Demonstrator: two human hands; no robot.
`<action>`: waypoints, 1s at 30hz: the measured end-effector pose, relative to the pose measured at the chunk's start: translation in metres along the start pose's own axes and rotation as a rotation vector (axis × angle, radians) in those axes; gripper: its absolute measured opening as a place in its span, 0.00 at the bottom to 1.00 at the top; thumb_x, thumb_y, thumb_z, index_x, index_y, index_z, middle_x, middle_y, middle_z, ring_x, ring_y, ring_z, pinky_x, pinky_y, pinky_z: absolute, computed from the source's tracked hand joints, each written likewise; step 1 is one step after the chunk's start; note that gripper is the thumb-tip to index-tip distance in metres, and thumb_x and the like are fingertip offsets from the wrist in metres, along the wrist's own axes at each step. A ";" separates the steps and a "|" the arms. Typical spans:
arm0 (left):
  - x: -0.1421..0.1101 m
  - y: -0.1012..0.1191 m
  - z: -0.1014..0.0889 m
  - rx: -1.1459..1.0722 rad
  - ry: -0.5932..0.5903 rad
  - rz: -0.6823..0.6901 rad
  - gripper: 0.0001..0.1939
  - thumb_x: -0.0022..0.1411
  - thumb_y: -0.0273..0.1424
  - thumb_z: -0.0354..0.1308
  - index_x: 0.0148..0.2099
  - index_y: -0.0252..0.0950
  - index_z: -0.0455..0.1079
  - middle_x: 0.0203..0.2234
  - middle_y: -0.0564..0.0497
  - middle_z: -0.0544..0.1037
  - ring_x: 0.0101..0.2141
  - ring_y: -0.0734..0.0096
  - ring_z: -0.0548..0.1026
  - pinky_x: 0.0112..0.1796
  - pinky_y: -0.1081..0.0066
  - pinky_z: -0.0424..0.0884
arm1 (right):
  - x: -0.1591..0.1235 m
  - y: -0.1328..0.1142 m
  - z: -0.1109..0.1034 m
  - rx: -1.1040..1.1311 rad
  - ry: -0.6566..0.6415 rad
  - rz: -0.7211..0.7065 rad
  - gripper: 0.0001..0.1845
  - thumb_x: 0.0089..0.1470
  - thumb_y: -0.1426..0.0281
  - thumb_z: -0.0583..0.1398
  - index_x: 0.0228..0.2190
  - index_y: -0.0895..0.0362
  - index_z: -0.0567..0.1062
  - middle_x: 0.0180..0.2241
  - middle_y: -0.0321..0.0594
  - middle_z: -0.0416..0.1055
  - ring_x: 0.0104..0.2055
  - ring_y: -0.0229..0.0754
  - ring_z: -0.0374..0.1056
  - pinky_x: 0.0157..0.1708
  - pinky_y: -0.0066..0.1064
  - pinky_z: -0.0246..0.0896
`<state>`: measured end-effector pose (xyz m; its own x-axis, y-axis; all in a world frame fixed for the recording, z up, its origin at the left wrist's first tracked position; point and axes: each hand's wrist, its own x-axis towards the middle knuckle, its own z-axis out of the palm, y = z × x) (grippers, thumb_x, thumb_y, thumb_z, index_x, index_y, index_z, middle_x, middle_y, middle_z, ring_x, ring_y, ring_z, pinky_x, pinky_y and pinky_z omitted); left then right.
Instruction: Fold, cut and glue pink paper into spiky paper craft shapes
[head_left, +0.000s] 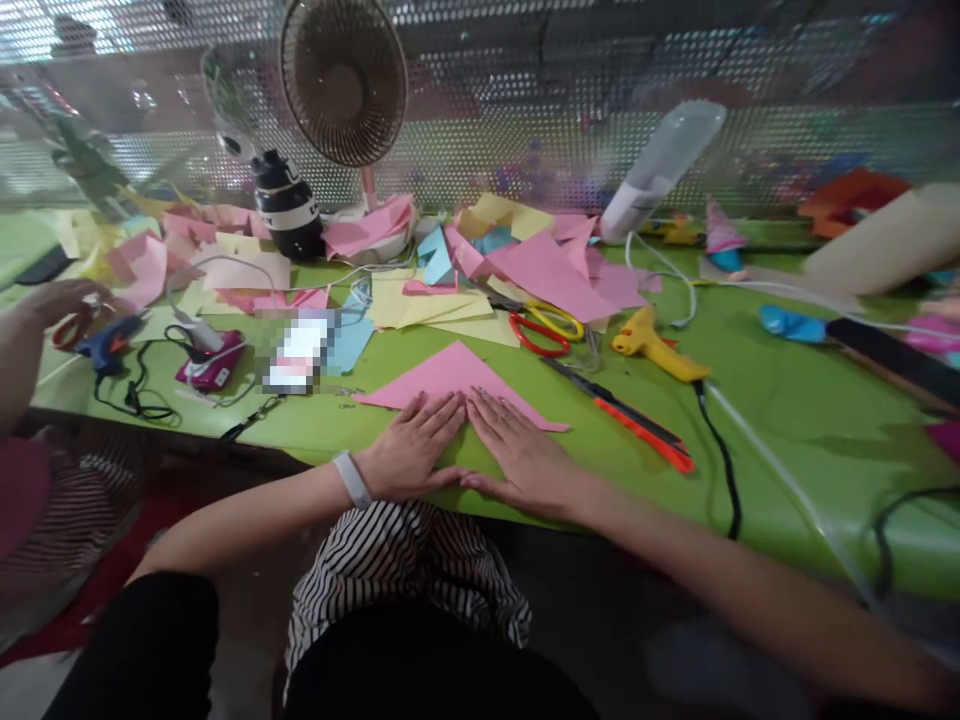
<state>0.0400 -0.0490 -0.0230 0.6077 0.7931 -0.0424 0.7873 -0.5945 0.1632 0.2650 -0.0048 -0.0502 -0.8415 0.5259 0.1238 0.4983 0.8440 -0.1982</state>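
Observation:
A sheet of pink paper (459, 372), folded into a triangle with its peak pointing away from me, lies on the green table (787, 440) at the front edge. My left hand (412, 445) rests flat on its lower edge, fingers stretched out. Beside it my right hand (521, 450) lies flat on the same edge, and the two thumbs meet. Both hands are open and grip nothing. Just right of the paper are red-handled scissors (536, 335), a cutter with a red-orange handle (637, 430) and a yellow glue gun (656, 345).
Loose coloured papers (555, 270) pile along the back near a fan (345, 90) and a black bottle (285, 205). A phone (301, 350) and a magenta power bank (211, 362) with cables lie left. Another person's hand (71, 300) holds scissors there. A blue glue gun (109, 345) lies nearby.

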 end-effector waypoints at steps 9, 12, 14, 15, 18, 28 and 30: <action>-0.043 -0.035 -0.011 0.018 0.076 -0.165 0.47 0.67 0.59 0.38 0.74 0.30 0.39 0.71 0.39 0.47 0.70 0.58 0.44 0.67 0.58 0.42 | -0.013 0.005 -0.003 -0.039 0.002 0.077 0.51 0.62 0.43 0.45 0.70 0.64 0.35 0.71 0.54 0.39 0.73 0.52 0.38 0.69 0.48 0.43; -0.054 -0.048 -0.011 0.046 0.080 -0.178 0.48 0.66 0.61 0.36 0.74 0.29 0.41 0.70 0.38 0.47 0.70 0.57 0.45 0.67 0.57 0.44 | -0.031 0.012 -0.004 -0.048 0.006 0.201 0.50 0.61 0.42 0.43 0.70 0.63 0.39 0.70 0.53 0.41 0.72 0.53 0.40 0.69 0.49 0.44; -0.055 -0.054 -0.009 0.066 0.084 -0.171 0.49 0.66 0.61 0.35 0.73 0.27 0.42 0.70 0.36 0.48 0.70 0.56 0.46 0.67 0.56 0.45 | -0.041 0.017 -0.007 -0.048 0.001 0.300 0.50 0.61 0.41 0.42 0.69 0.64 0.46 0.70 0.54 0.45 0.72 0.55 0.43 0.69 0.49 0.45; -0.055 -0.055 -0.008 0.075 0.095 -0.167 0.50 0.66 0.61 0.34 0.73 0.26 0.42 0.70 0.35 0.49 0.70 0.55 0.47 0.67 0.56 0.46 | -0.045 0.018 -0.011 -0.045 -0.003 0.353 0.50 0.61 0.41 0.42 0.69 0.65 0.50 0.69 0.55 0.48 0.71 0.55 0.45 0.68 0.49 0.46; -0.051 -0.056 -0.004 0.095 0.142 -0.157 0.49 0.66 0.60 0.34 0.72 0.24 0.44 0.69 0.34 0.51 0.69 0.54 0.48 0.66 0.54 0.47 | -0.041 0.015 -0.030 -0.034 0.054 0.507 0.44 0.62 0.43 0.42 0.63 0.64 0.65 0.64 0.55 0.61 0.67 0.56 0.55 0.65 0.51 0.53; -0.045 -0.062 0.002 0.109 0.215 -0.132 0.50 0.65 0.61 0.34 0.71 0.23 0.47 0.68 0.29 0.54 0.68 0.47 0.52 0.65 0.49 0.51 | 0.101 -0.015 -0.062 0.549 -0.225 0.602 0.26 0.56 0.51 0.60 0.17 0.58 0.72 0.17 0.38 0.71 0.22 0.39 0.69 0.29 0.32 0.65; -0.045 -0.062 0.001 0.119 0.202 -0.133 0.51 0.65 0.61 0.33 0.71 0.21 0.47 0.68 0.29 0.53 0.68 0.47 0.52 0.65 0.49 0.51 | 0.115 -0.013 -0.057 0.614 -0.304 0.665 0.24 0.53 0.53 0.64 0.17 0.58 0.70 0.16 0.36 0.67 0.21 0.37 0.67 0.27 0.31 0.66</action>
<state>-0.0361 -0.0474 -0.0325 0.4745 0.8683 0.1442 0.8727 -0.4855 0.0517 0.1735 0.0513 0.0219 -0.4863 0.7553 -0.4394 0.7707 0.1338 -0.6230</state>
